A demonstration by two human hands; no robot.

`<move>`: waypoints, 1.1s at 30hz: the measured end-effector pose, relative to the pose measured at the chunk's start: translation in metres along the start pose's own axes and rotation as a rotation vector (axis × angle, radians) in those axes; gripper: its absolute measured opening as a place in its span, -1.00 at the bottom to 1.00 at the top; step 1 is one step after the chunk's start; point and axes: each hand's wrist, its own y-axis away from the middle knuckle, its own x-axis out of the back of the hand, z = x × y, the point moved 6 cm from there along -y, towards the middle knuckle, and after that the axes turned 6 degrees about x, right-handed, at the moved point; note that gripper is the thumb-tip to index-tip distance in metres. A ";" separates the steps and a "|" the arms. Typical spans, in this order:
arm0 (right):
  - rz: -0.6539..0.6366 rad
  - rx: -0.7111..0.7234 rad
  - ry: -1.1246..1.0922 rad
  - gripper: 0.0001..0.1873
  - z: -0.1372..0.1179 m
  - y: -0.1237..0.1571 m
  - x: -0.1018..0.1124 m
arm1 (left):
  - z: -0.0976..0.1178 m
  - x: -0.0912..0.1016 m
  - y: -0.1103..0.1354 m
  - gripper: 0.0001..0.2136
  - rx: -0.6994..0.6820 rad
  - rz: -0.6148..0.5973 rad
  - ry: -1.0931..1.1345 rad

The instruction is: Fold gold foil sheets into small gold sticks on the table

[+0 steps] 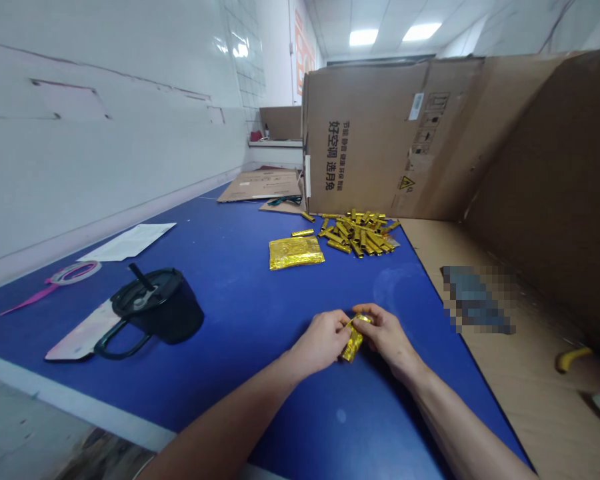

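Piece in hand: a crumpled gold foil piece [353, 345] is held low over the near part of the blue tabletop [240, 293], between the two hands; whether its lower end is rested on the surface cannot be told.
Left hand [324, 335]: the upper left part of the foil is pinched by thumb and fingers.
Right hand [384, 331]: the upper right edge is gripped between thumb and bent fingers, close beside the left fingertips.
Foil tubes: a loose heap of gold tubes [363, 233] is gathered beyond the hands, in front of the large cardboard box [370, 140]; a single gold tube [303, 233] is set apart at its left.
Foil packet: a flat gold packet [297, 253] is laid nearer the hands than the heap, untouched.
Progress: the handling of the held piece is judged unfinished, since it is gripped by both hands and has not been set down. Whether the heaped tubes are finished or waiting cannot be determined, so the amount left is uncertain.
Left side: a dark lidded mug [175, 310] with a straw is placed well apart from the foil, near a tape roll [77, 272] and a paper sheet [130, 242].
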 end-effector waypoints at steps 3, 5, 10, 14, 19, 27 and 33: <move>-0.011 -0.054 -0.044 -0.72 -0.002 0.001 0.001 | 0.008 0.000 0.004 -0.83 -0.039 -0.022 -0.017; -0.025 -0.071 -0.076 -0.73 -0.003 0.001 0.001 | 0.010 0.000 0.006 -0.83 -0.038 -0.035 -0.004; -0.068 -0.108 -0.188 -0.78 -0.002 0.001 0.003 | 0.010 -0.004 0.007 -0.81 -0.045 -0.063 0.000; -0.120 -0.141 -0.284 -0.81 -0.001 0.002 0.003 | 0.009 -0.009 0.006 -0.78 -0.008 -0.158 0.118; -0.210 -0.167 -0.372 -0.82 0.000 0.001 0.003 | 0.011 -0.010 0.005 -0.74 0.012 -0.229 0.223; -0.283 -0.191 -0.428 -0.82 0.001 0.003 0.003 | 0.015 -0.007 0.006 -0.75 0.025 -0.223 0.273; -0.328 -0.187 -0.429 -0.78 -0.001 0.002 0.004 | 0.016 -0.005 0.008 -0.75 -0.013 -0.132 0.126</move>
